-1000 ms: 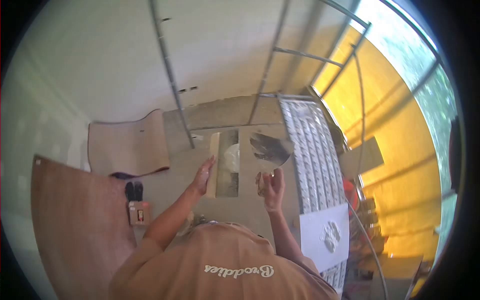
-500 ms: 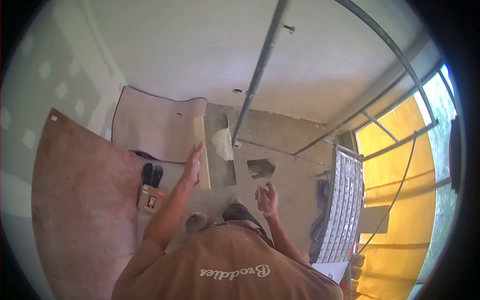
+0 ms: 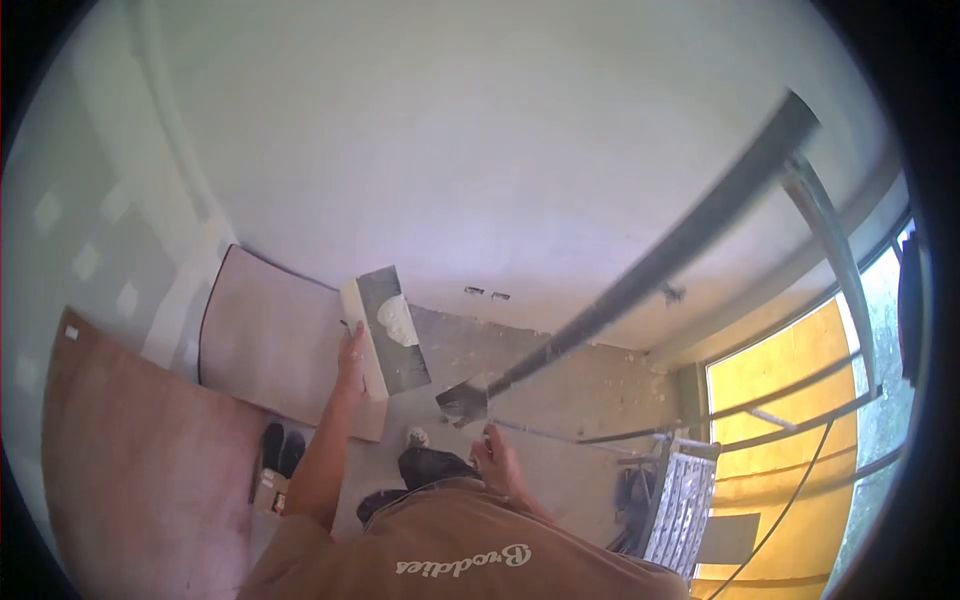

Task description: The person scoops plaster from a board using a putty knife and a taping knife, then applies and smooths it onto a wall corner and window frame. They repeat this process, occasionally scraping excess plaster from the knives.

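Observation:
My left hand [image 3: 351, 362] is closed on the pale back edge of a wide plastering knife [image 3: 405, 366], held out in front of me at a tilt. White plaster [image 3: 397, 322] lies in a lump on its grey blade. Lower and to the right, my right hand [image 3: 497, 466] is closed round a smaller filling knife [image 3: 462, 402]. Its dark blade points up and left, with pale smears on it and a gap between it and the wide blade. The fingers hide most of its handle.
A scaffold tube [image 3: 650, 270] slants close by on the right, with a perforated platform [image 3: 680, 505] below. Bent brown boards [image 3: 150, 450] lean at the left wall. Black shoes [image 3: 283, 450] and a small box [image 3: 268, 492] stand beside them. A pale wall [image 3: 480, 180] rises ahead.
My view has tilted upward. The wide knife has swung left and tilted in my left hand. My right hand has moved left with the smaller knife, and the scaffold tube now slants more.

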`<state>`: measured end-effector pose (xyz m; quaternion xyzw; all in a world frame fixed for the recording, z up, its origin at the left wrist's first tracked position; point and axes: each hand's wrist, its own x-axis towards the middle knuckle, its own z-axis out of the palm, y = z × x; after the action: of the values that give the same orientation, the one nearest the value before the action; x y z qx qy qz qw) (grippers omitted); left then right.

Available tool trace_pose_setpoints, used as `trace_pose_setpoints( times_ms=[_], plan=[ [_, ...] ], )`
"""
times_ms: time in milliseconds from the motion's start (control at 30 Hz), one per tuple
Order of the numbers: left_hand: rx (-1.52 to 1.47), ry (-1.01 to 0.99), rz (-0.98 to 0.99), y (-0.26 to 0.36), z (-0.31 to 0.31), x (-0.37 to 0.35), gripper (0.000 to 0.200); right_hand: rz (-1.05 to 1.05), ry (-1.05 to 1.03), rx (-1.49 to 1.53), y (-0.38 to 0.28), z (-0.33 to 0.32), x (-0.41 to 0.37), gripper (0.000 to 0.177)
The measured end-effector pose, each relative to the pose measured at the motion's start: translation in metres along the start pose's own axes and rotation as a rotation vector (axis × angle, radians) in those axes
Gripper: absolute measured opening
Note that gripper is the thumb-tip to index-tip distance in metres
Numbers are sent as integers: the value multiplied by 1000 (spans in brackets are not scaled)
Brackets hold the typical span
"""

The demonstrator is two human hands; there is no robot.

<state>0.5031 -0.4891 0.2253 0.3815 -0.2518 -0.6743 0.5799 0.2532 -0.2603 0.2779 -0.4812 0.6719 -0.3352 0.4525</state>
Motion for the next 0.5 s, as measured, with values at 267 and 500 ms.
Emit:
trace_pose_setpoints(
  times_ms=[267, 500],
  plan=[
    [-17, -106, -51, -10, 27, 153, 50, 21, -149, 452, -113, -26, 95, 28],
    [181, -351, -296, -73, 141, 238, 58, -72, 131, 474, -98, -48, 163, 27]
  ],
)
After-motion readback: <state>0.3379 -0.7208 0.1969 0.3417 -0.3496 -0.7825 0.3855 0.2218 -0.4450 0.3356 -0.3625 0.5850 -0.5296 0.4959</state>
